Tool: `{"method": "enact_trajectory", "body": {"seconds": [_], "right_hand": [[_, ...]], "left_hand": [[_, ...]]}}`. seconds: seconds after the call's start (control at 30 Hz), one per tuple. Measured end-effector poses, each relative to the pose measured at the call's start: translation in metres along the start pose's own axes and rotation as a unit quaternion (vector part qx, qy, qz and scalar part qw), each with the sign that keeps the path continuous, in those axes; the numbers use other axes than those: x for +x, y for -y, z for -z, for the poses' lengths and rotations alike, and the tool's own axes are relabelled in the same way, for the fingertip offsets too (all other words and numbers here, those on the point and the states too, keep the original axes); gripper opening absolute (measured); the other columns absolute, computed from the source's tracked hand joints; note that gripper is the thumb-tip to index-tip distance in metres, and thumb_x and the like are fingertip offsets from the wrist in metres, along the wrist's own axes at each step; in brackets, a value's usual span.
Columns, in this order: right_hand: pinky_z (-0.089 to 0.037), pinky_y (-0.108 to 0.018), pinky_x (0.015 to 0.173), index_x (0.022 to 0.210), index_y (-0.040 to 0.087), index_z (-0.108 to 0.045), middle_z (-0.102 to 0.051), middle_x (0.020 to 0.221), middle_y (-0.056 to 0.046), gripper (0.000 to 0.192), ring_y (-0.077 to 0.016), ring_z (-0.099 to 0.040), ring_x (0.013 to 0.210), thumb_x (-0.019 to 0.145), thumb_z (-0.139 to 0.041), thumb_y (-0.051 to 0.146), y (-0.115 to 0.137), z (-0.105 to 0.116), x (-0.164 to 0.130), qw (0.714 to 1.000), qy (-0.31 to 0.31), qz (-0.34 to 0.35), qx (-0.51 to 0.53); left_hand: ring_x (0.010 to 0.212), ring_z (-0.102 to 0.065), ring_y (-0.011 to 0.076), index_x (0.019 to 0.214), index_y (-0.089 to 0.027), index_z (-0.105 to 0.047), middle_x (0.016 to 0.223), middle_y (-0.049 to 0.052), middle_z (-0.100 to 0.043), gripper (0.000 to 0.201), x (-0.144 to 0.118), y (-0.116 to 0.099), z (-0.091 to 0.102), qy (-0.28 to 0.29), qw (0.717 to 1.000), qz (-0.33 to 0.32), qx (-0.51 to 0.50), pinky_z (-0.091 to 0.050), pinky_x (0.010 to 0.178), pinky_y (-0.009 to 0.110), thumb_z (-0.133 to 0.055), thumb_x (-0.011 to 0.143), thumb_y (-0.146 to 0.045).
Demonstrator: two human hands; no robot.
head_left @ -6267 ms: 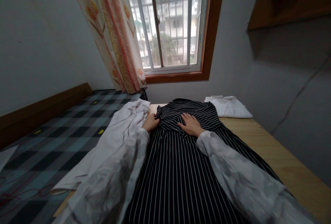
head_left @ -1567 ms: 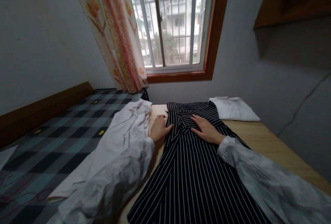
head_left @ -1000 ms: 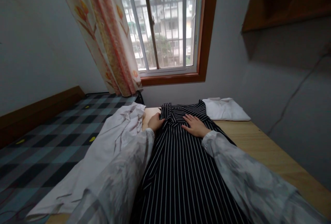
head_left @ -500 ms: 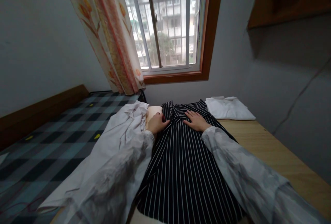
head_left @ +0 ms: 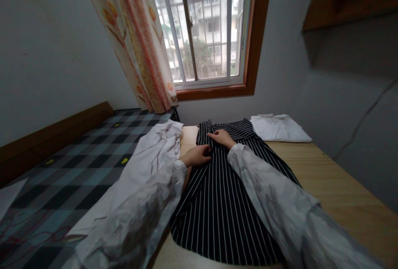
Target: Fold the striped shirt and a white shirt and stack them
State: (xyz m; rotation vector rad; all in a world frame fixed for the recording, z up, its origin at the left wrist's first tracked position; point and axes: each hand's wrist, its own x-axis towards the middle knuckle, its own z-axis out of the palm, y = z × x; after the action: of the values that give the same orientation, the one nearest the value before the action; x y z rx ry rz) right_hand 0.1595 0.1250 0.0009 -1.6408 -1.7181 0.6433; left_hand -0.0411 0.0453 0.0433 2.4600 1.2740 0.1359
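A black striped garment (head_left: 224, 194) lies spread on the wooden counter (head_left: 336, 186). The left hand (head_left: 199, 156) and right hand (head_left: 221, 137) rest flat on its upper part, fingers spread, gripping nothing. Left of the fingers lies a crumpled white shirt (head_left: 149, 157), then a checked bed (head_left: 71, 165). Beyond the right fingers sits a folded white garment (head_left: 280, 128). No writing is readable.

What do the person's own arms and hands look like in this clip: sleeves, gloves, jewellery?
Both arms wear long, loose, pale grey-white sleeves of thin crinkled fabric, gathered at the wrist into cuffs. The left hand and right hand are bare: no gloves, and no rings or watch that I can make out.
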Motion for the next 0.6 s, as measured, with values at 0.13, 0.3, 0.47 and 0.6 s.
{"method": "enact_trajectory", "body": {"seconds": [0.13,0.3,0.47,0.6], "right_hand": [[-0.056,-0.029,0.083,0.077,0.019,-0.079,-0.079,0.079,-0.008,0.017,-0.0239,-0.077,0.085,0.085,-0.084,0.033,-0.001,-0.010,0.016,0.999,-0.018,-0.045,0.021],[-0.058,-0.025,0.080,0.100,0.016,-0.080,-0.082,0.097,-0.009,0.014,-0.0192,-0.078,0.087,0.095,-0.071,0.027,-0.010,0.003,0.029,0.992,-0.083,-0.061,0.078],[-0.057,-0.023,0.056,0.113,0.014,-0.073,-0.078,0.080,-0.006,0.021,-0.0154,-0.071,0.056,0.098,-0.073,0.030,-0.026,0.026,0.022,0.982,-0.088,-0.104,0.132],[-0.052,-0.023,0.046,0.099,0.014,-0.071,-0.073,0.067,-0.003,0.017,-0.0144,-0.064,0.044,0.089,-0.084,0.021,-0.036,0.029,0.008,0.982,-0.030,-0.119,0.146]], "left_hand": [[0.087,-0.068,0.0233,0.104,-0.021,-0.062,0.095,0.004,-0.073,0.030,-0.006,-0.008,-0.005,0.000,0.998,-0.006,-0.055,-0.047,0.075,0.033,-0.073,0.086,-0.041],[0.058,-0.060,0.0156,0.113,-0.023,-0.053,0.077,-0.005,-0.065,0.040,-0.014,-0.019,-0.007,0.134,0.968,0.047,-0.209,-0.047,0.058,0.029,-0.077,0.085,-0.039],[0.053,-0.064,0.0138,0.107,-0.022,-0.056,0.080,-0.004,-0.069,0.025,-0.016,-0.040,-0.010,0.232,0.933,0.038,-0.271,-0.050,0.055,0.029,-0.073,0.089,-0.030],[0.057,-0.068,0.0135,0.098,-0.021,-0.060,0.078,-0.003,-0.072,0.016,-0.016,-0.060,-0.019,0.281,0.913,0.009,-0.295,-0.053,0.058,0.028,-0.071,0.087,-0.021]]}}
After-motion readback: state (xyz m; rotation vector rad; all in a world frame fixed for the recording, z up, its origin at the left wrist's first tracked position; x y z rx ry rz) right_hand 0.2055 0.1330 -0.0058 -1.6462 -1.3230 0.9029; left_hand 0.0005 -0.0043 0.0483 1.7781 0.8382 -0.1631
